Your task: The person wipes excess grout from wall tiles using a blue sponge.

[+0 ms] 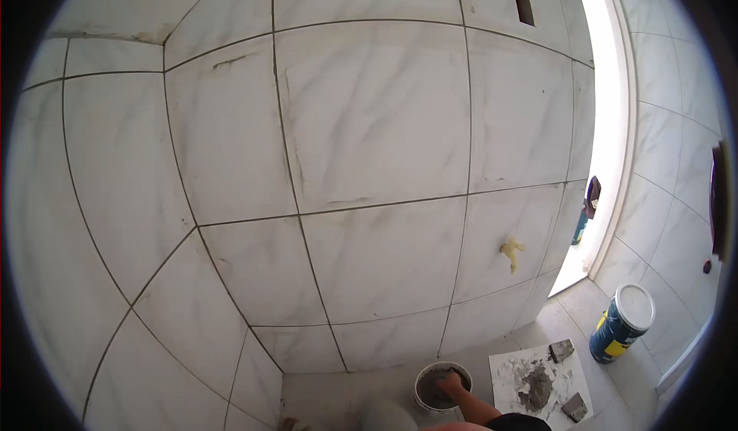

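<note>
My right hand [452, 386] reaches down into a white bucket [419, 397] of grey paste [436, 383]. Its fingers are lost in the dark mix, so their grip does not show. To the right of the bucket, a white board [501, 368] lies on the floor with a smeared heap of grey mortar [536, 389] in its middle. Two flat, grey-coated pieces, one at the upper corner [562, 350] and another at the right edge [574, 408], rest on the board. My left hand does not show.
Marbled white wall tiles [377, 116] with dark joints rise in front. A blue and yellow tub [613, 331] with a white lid stands on the floor at right, near a bright doorway [613, 124]. A yellowish piece [511, 253] sticks out of the wall.
</note>
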`<state>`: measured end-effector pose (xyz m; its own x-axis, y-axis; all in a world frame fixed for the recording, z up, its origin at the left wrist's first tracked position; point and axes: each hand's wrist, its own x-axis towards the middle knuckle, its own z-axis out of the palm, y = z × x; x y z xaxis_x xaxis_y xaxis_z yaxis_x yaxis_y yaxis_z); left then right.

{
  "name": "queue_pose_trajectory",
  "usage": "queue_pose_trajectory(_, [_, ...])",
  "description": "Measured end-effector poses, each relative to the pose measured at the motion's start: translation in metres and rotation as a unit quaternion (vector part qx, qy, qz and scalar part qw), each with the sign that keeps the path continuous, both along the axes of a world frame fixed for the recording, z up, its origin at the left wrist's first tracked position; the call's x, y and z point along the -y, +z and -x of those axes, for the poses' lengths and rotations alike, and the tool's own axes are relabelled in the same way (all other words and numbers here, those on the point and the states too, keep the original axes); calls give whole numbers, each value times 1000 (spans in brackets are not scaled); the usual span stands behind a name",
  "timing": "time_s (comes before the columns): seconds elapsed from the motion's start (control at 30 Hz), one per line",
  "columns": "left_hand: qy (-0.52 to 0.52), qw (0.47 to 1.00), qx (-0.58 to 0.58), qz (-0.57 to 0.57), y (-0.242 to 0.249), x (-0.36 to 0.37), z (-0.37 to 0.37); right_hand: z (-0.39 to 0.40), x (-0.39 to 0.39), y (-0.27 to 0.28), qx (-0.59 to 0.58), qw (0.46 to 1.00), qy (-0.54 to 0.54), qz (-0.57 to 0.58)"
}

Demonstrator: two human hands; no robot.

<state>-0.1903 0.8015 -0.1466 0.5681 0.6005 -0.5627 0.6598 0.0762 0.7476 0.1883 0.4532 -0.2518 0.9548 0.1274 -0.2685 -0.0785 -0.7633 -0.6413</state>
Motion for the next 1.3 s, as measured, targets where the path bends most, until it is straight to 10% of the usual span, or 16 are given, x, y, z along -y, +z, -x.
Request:
queue_pose_trajectory(0.03, [-62,998,8,-30,-63,-19,-3,-1,-4,0,39,999,26,12])
queue_pose_trajectory(0.57, [-148,908,-204,-335,-52,-6,-36,-4,6,19,133,893,291,316])
queue_pose_trajectory(0.67, [-114,933,-99,-326,-57,-11,-29,-32,12,22,88,860,349,362])
queue_pose_trajectory(0.77, [-132,944,-86,-289,-60,-20,-32,-26,-1,121,15,817,390,424])
queue_pose_trajectory(0.9, [-130,945,-145,-264,-63,-9,-44,-56,-66,345,-80,951,296,-44])
queue_pose_trajectory(0.97, [-127,946,-162,-251,-62,-12,-45,-51,-107,466,11,873,354,-335])
queue_pose_trajectory(1.03, [-141,944,-154,-257,-69,-18,-49,-3,-168,600,254,843,366,-302])
queue_pose_trajectory(1.13, [-140,944,-177,-241,-66,-25,-56,40,-265,737,769,500,389,-81])
queue_pose_trajectory(1.2, [-121,944,-162,-260,-61,-24,-52,58,-327,802,871,367,324,-44])
queue_pose_trajectory(1.3, [-109,942,-175,-266,-55,-29,-54,56,-395,868,887,368,273,-66])
